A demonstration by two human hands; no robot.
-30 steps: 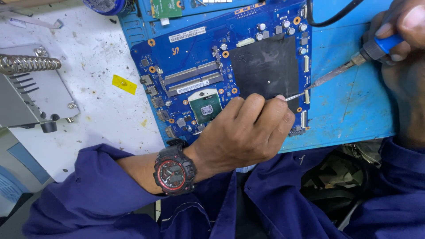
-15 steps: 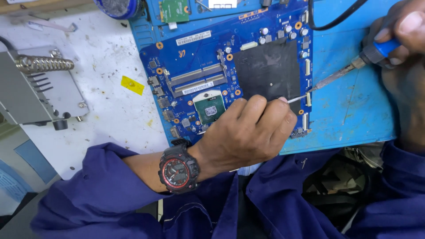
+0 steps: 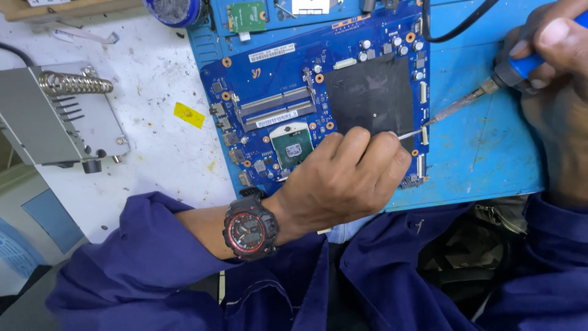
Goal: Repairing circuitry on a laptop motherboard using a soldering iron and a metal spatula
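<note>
Nearest the camera, the dark blue sleeves of a work overall (image 3: 153, 257) cross the bottom of the view, and a black wristwatch with a red dial ring (image 3: 250, 228) sits on the left wrist. Just beyond it the left hand (image 3: 343, 181) rests on the lower edge of a blue laptop circuit board (image 3: 294, 92), fingers curled and pinched on a thin silvery wire (image 3: 409, 134) (probably solder, though it is too fine to be sure) that pokes out to the right of the fingertips.

The wire's end meets the metal tip of a soldering iron with a blue grip (image 3: 478, 97) at a small white connector on the board's right edge. The right hand (image 3: 551, 55), up and to the right of the left one, is clenched around the iron's blue grip, its black cable looping away above.

Under the left hand's knuckles lies a green square processor chip (image 3: 291, 147); beyond the fingers is a black rectangular pad (image 3: 370, 98) on the board. The board lies on a blue work mat (image 3: 490, 153) on the white, speckled bench (image 3: 153, 153).

Well to the left of the left hand stands a grey metal box with a coiled spring holder (image 3: 55, 116), and between them a small yellow sticker (image 3: 188, 115). Farthest off, a round blue tin (image 3: 174, 11) sits at the top edge.
</note>
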